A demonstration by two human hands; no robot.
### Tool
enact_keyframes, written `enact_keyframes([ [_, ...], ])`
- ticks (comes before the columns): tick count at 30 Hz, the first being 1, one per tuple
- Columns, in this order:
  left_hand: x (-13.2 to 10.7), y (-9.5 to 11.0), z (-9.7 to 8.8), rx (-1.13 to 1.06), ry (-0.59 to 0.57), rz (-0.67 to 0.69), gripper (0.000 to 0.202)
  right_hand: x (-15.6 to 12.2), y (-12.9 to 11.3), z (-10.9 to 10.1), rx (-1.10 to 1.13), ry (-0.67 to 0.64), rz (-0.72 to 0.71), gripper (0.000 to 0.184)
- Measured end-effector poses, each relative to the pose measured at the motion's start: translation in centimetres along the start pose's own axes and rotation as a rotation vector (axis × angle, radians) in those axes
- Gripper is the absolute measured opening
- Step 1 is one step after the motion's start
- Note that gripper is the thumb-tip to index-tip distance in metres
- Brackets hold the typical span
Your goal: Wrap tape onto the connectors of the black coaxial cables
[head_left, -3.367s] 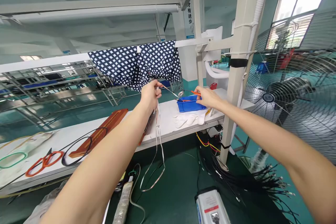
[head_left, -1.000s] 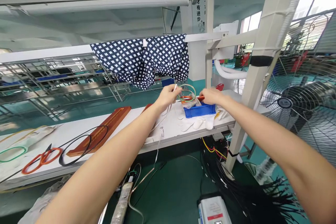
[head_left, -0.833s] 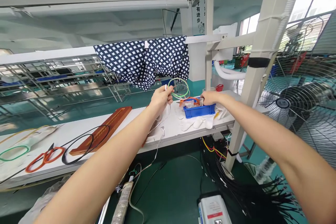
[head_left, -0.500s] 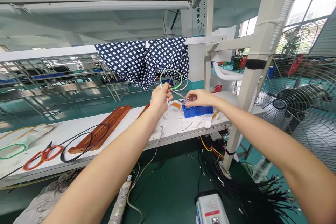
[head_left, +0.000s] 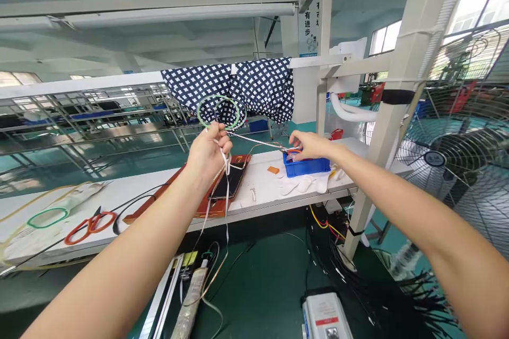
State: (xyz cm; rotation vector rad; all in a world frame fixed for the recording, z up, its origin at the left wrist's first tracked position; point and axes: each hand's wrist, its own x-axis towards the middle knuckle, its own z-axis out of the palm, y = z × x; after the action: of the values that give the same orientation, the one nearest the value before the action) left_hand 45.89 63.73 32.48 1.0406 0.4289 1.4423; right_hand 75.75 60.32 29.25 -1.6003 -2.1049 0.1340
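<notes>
My left hand [head_left: 210, 151] is closed around several thin wires above the bench. A green and white wire coil [head_left: 218, 96] stands up beyond its fingers, and white strands hang below the hand past the bench's front edge. White wires [head_left: 258, 141] stretch from it to my right hand [head_left: 312, 145], whose curled fingers hold their far ends over a blue bin [head_left: 306, 167]. Reddish-orange wire shows by those fingertips; the exact grip is partly hidden. Beneath the left forearm, a dark phone [head_left: 227, 183] lies on a reddish-brown board [head_left: 217, 209].
Orange-handled scissors [head_left: 90, 228], a black cable [head_left: 131, 201] and a green coil [head_left: 47, 217] lie on the bench's left. White scraps [head_left: 305, 184] and a small orange piece [head_left: 273, 170] lie near the bin. A post [head_left: 387, 100] and a fan [head_left: 457, 153] stand at right.
My left hand has moved left with the coil, away from my right hand, and the wires between them are now stretched longer. The phone has come into sight. The view has shifted slightly.
</notes>
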Motion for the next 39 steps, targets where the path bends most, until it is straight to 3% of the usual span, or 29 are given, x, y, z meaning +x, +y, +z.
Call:
enact_keyframes([
  [4, 0.0, 2.5, -1.1, -0.052, 0.033, 0.043, 0.019, -0.5, 0.9, -0.2, 0.1, -0.041, 0.056, 0.07],
  [7, -0.2, 3.4, -1.8, 0.0, 0.008, 0.054, 0.018, -0.6, 1.1, -0.2, 0.19, -0.087, 0.087, 0.047],
  [12, -0.7, 2.7, -2.8, 0.084, -0.035, 0.029, 0.015, -0.6, 1.1, 0.2, 0.293, -0.036, 0.156, 0.021],
  [19, -0.8, 1.3, -3.4, 0.125, -0.033, 0.002, 0.015, -0.1, 1.4, 0.2, 0.363, 0.089, 0.196, 0.032],
  [25, -1.1, 0.9, -2.8, 0.135, -0.022, 0.001, 0.017, -0.2, 1.5, 0.7, 0.286, 0.039, 0.199, 0.015],
  [32, -1.0, 1.5, -3.2, 0.14, -0.008, 0.013, 0.017, -0.5, 2.0, 1.0, 0.297, 0.212, 0.058, 0.031],
  [39, -0.5, 3.6, -4.4, 0.128, 0.047, 0.081, 0.019, -1.6, 1.8, 0.1, 0.246, 0.335, -0.152, 0.028],
])
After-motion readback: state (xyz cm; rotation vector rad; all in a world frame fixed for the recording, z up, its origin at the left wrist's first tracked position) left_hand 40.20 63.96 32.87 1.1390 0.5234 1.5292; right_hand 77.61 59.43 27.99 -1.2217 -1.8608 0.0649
